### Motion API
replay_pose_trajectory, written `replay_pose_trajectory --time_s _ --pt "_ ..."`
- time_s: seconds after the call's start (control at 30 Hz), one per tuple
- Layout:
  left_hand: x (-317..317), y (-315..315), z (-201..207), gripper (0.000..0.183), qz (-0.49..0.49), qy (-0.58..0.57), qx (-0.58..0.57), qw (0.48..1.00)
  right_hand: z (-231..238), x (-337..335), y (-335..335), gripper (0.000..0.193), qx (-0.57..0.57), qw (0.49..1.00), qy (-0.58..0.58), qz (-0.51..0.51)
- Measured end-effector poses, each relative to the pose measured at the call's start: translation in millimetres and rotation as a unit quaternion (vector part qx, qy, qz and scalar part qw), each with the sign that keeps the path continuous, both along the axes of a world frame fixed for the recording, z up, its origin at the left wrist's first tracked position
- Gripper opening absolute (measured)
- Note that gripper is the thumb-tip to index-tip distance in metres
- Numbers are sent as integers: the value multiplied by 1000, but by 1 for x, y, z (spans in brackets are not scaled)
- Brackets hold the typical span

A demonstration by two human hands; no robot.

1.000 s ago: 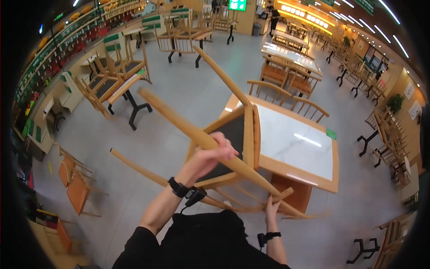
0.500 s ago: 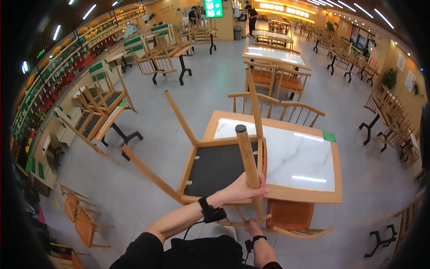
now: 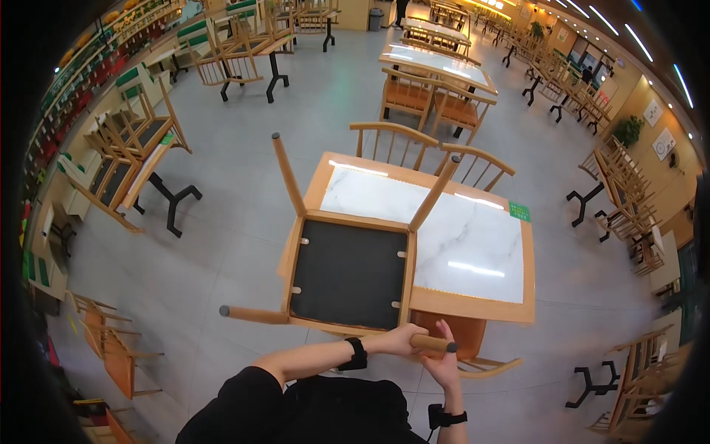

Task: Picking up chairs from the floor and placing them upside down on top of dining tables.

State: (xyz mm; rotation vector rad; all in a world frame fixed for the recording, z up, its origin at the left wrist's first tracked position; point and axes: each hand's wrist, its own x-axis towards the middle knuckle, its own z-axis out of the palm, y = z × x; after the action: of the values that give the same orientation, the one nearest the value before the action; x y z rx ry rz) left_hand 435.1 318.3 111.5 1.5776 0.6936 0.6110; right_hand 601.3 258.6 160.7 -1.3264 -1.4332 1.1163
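An upturned wooden chair [image 3: 349,274] shows its black seat underside, its legs pointing up and outward. It overlaps the left end of a wood-edged table with a white marble-look top [image 3: 473,255]. My left hand [image 3: 399,340] is closed around the base of the chair's near right leg. My right hand [image 3: 444,364] is beside the end of that leg, fingers apart; whether it touches the leg I cannot tell. The chair's backrest is hidden below the seat. Partly behind my hands, a chair with an orange-brown seat [image 3: 462,337] stands at the table's near side.
Two spindle-back chairs [image 3: 392,140] stand along the table's far side. Behind them is another table [image 3: 436,66] with chairs. To the left, upturned chairs rest on a table [image 3: 151,174] with black legs. More stacked chairs [image 3: 629,192] line the right wall. Grey tiled floor [image 3: 229,185] lies between.
The upturned chair has turned and levelled, its underside now facing up more squarely. My left hand has moved down toward the leg's base. My right hand has risen from the chair's low rail.
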Motion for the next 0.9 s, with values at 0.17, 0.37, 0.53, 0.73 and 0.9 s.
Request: replay_pose_trajectory --time_s 0.17,0.37,0.53,0.73,0.9 --pt "-6 -15 -45 27 16 -102 156 982 46 -39 20 37 123 973 -45 191" --pt "-76 -41 -20 45 114 63 99 987 15 -44 4 21 23 997 57 44" --pt "-206 -111 -41 37 156 161 -115 968 6 -49 -6 31 72 997 31 -3" --pt "-289 -173 -42 32 473 224 -274 807 -4 -51 -19 31 56 997 55 -22" --pt "-284 -146 -5 19 508 -42 -153 847 -16 -48 -24 30 47 997 57 -22"
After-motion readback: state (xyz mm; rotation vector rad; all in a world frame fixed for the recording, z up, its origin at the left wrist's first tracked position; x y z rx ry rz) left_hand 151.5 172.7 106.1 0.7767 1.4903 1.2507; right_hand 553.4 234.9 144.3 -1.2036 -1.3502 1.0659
